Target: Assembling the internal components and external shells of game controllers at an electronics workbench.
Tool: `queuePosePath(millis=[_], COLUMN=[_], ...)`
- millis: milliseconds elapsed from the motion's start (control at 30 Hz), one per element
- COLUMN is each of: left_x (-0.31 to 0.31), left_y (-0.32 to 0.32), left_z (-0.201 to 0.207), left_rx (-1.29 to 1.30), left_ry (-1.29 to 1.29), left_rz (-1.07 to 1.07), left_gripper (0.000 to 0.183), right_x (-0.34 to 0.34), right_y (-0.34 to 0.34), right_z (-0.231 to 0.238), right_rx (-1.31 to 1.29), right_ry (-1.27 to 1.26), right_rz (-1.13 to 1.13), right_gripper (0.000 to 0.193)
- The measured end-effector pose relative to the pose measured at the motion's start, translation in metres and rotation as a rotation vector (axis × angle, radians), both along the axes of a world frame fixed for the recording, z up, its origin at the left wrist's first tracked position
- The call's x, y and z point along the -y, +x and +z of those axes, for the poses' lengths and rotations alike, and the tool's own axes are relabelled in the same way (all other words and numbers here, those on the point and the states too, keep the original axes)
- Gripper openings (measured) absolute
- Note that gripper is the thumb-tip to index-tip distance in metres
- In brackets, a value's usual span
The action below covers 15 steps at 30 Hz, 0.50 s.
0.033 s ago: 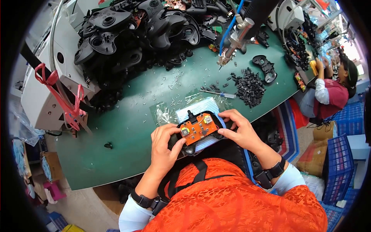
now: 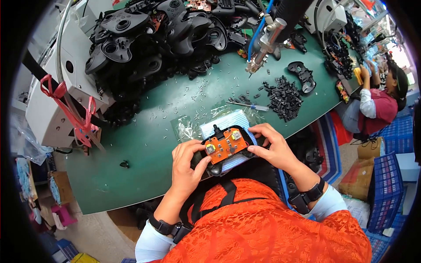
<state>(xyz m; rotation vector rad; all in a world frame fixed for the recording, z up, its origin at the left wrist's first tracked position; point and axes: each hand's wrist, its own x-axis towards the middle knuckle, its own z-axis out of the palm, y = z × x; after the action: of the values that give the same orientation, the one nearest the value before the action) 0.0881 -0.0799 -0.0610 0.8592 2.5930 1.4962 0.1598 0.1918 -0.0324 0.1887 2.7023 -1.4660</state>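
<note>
Between my two hands is an open black game controller shell with an orange circuit board (image 2: 225, 149) in it. Two square parts with yellow edges sit on the board, and a black knob sticks up at its far edge. My left hand (image 2: 187, 163) grips the shell's left side, thumb toward the board. The right side is held by my right hand (image 2: 272, 147), fingers over the far edge and thumb nearer me. Beneath the controller lies a light blue and white cloth or pad (image 2: 237, 120) with clear plastic around it.
A screwdriver (image 2: 254, 106) lies past the pad, beside a heap of small black parts (image 2: 284, 98). An electric screwdriver (image 2: 265, 46) hangs above the green table (image 2: 144, 175). Controller shells (image 2: 153, 39) are piled at far left; screws lie scattered. Another person (image 2: 379, 98) works at far right.
</note>
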Motion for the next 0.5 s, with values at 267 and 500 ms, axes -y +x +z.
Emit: queuePosePath(millis=[267, 500], left_x=[0.003, 0.008], left_y=[-0.004, 0.001], left_z=[0.017, 0.020], left_rx=[0.151, 0.191], left_ry=[-0.012, 0.077], left_rz=[-0.039, -0.008], left_gripper=[0.031, 0.028], right_x=[-0.003, -0.004], right_y=[0.003, 0.005], right_z=[-0.011, -0.015], right_rx=[-0.087, -0.106], right_ry=[0.012, -0.034], right_rz=[-0.002, -0.009], right_gripper=[0.048, 0.047])
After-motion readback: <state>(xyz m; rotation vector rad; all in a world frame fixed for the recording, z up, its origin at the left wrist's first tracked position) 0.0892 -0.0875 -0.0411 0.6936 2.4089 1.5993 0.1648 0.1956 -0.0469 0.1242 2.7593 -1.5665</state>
